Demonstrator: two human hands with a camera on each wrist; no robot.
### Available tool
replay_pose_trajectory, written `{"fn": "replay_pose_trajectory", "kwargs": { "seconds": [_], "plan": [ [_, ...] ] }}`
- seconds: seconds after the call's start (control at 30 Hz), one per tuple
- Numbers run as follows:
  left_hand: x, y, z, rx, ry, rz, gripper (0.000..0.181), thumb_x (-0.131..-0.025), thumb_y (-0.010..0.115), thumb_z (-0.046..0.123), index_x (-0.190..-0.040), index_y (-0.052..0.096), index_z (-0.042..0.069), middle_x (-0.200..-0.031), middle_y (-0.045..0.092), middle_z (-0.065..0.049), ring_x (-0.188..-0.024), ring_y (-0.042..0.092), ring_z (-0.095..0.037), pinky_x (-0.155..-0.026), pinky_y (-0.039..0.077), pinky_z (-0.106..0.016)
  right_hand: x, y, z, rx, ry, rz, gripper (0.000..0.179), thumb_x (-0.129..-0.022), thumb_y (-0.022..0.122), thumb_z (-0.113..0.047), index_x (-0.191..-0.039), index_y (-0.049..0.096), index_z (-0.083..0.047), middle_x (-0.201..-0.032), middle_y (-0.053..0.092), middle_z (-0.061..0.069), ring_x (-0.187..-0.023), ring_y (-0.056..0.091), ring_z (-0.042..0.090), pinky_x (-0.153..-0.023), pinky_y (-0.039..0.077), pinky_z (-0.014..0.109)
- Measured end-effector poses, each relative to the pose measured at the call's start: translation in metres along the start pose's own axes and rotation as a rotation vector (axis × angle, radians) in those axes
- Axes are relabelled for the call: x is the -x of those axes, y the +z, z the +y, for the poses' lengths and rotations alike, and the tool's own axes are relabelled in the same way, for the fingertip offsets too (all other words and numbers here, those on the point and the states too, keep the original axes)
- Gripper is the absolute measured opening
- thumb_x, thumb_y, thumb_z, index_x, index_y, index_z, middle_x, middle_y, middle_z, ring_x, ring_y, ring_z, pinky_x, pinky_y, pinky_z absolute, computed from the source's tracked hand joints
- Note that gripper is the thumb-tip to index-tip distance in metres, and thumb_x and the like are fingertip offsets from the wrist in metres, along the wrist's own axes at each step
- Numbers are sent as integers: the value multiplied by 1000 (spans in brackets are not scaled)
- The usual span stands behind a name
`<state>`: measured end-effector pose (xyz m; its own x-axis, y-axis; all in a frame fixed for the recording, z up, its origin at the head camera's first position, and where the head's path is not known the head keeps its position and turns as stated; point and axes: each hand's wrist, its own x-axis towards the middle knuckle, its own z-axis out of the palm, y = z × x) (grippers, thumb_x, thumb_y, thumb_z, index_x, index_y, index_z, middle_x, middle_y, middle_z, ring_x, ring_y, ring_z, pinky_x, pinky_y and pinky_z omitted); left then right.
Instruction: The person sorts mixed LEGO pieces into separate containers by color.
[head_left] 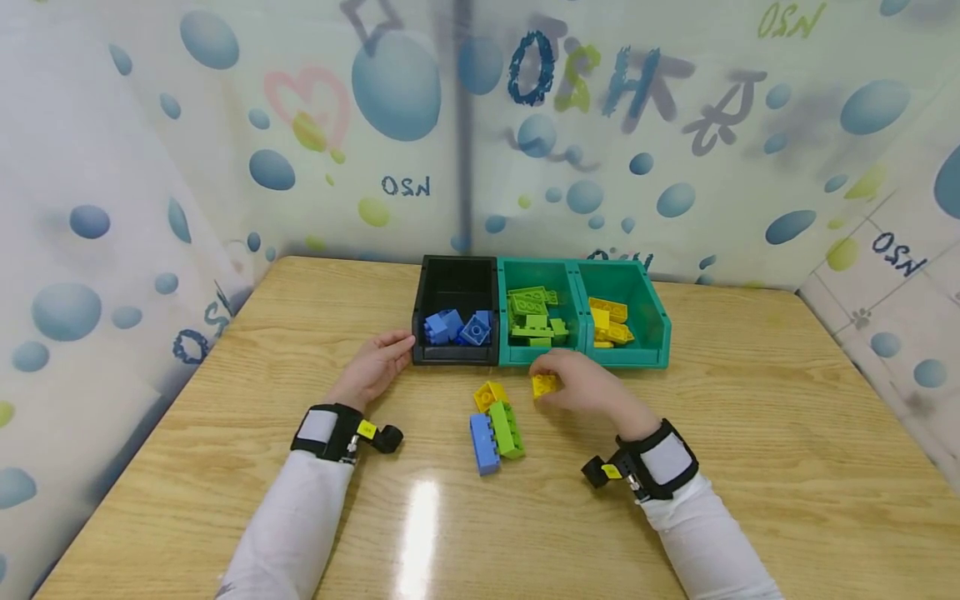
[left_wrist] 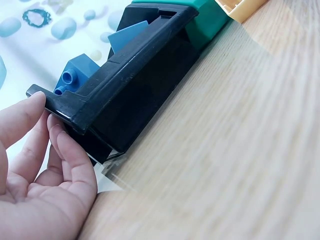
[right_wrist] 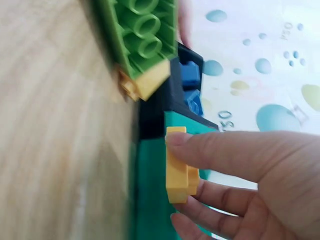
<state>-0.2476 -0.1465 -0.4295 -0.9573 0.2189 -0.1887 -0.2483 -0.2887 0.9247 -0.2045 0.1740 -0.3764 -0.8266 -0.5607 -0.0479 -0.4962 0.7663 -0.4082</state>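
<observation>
My right hand (head_left: 581, 385) pinches a yellow toy brick (head_left: 543, 386) between thumb and fingers, just in front of the green bins. The right wrist view shows this yellow brick (right_wrist: 177, 167) with my thumb on its upper end. At the far left, my left hand (head_left: 375, 367) grips the front corner of the black bin (head_left: 455, 356), thumb on the rim and fingers curled below it. Between my hands on the table lie another yellow brick (head_left: 490, 395), a long green brick (head_left: 506, 430) and a long blue brick (head_left: 483, 444), close together.
Blue bricks (head_left: 476, 331) are in the black bin. Beside it, the middle green bin (head_left: 537, 357) contains several lime-green bricks (head_left: 530, 306), and the right green bin (head_left: 637, 357) several yellow bricks (head_left: 609, 310). Behind the wooden table (head_left: 750, 433) hangs a patterned curtain (head_left: 480, 125).
</observation>
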Motion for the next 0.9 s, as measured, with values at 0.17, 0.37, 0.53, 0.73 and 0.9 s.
{"fn": "replay_pose_trajectory", "kwargs": {
  "seconds": [0.17,0.37,0.53,0.73,0.9],
  "plan": [
    [0,0,0,11,2,3,34,-98,46,3,-78,66,22,-80,59,11,-75,52,-2,-72,45,-15,12,-21,11,-43,9,78,34,-83,71,-10,-115,62,-1,-109,62,13,-95,55,26,-85,48,43],
    [0,1,0,6,-3,10,33,-98,47,4,-77,65,22,-81,58,11,-76,51,-2,-73,45,-15,25,-41,24,-83,65,200,34,-86,68,-7,-118,59,3,-114,61,20,-101,56,34,-89,46,50],
    [1,1,1,12,-9,9,33,-98,47,3,-77,65,21,-81,58,10,-76,51,-3,-73,45,-15,31,-49,36,-87,144,300,35,-88,65,-6,-120,58,5,-114,59,23,-105,54,38,-90,45,52],
    [0,1,0,30,-4,1,35,-98,46,2,-76,66,21,-80,58,11,-75,52,-2,-72,45,-15,33,-49,54,-94,238,342,35,-91,60,-5,-124,54,7,-119,55,27,-108,50,41,-92,43,53],
    [0,1,0,26,4,2,37,-98,45,2,-76,66,22,-79,59,11,-75,52,-2,-72,45,-15,32,-47,65,-97,310,325,38,-93,58,-8,-127,51,6,-123,52,29,-112,48,42,-97,40,54]
  ]
}}
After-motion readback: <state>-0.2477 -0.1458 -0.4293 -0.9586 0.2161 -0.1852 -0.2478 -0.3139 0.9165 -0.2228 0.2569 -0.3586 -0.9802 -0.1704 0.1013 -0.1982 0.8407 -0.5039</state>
